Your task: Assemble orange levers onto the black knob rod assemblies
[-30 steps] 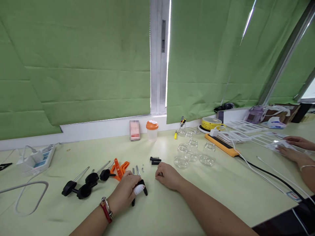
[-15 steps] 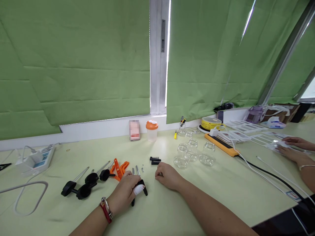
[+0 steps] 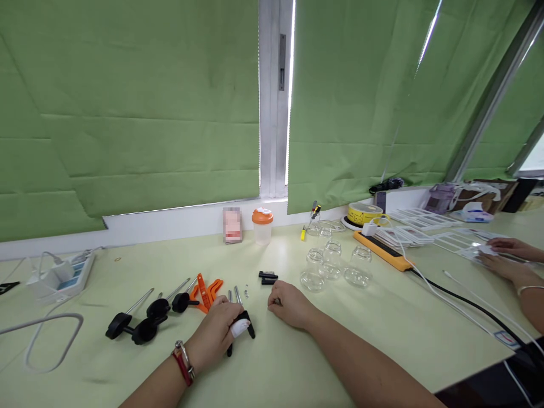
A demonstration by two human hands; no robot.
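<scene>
Left hand (image 3: 219, 330) is curling over the black-handled rods (image 3: 252, 330), its white wrap (image 3: 240, 327) lying across the grip. Fingers are mostly closed and reading as a hold; handles are sticking out toward the near side, metal ends pointing away. Probably pinning the rods so they aren't rolling.

Right hand (image 3: 291, 306) is resting on the table (image 3: 289, 374), folded into a loose fist. Nothing is showing in it; can't tell if something tiny is inside.

Black spring pieces (image 3: 268, 277) are sitting just beyond the right knuckles, and metal bits (image 3: 247, 292) are lying out past the gap between the hands, likely for staying in sight and in reach. Orange clamps (image 3: 206, 293) and the black-knobbed rods (image 3: 147, 330) are lying off to the left, seemingly grouped by kind. Glass jars (image 3: 314, 276) are standing right and farther back, presumably for keeping breakables off the working side.

Versus half a second ago: both hands are keeping the same pose, loose parts aren't moving. Only a co-worker's hand (image 3: 510, 247), far right, is shifting slightly over white sheets (image 3: 471, 255).
</scene>
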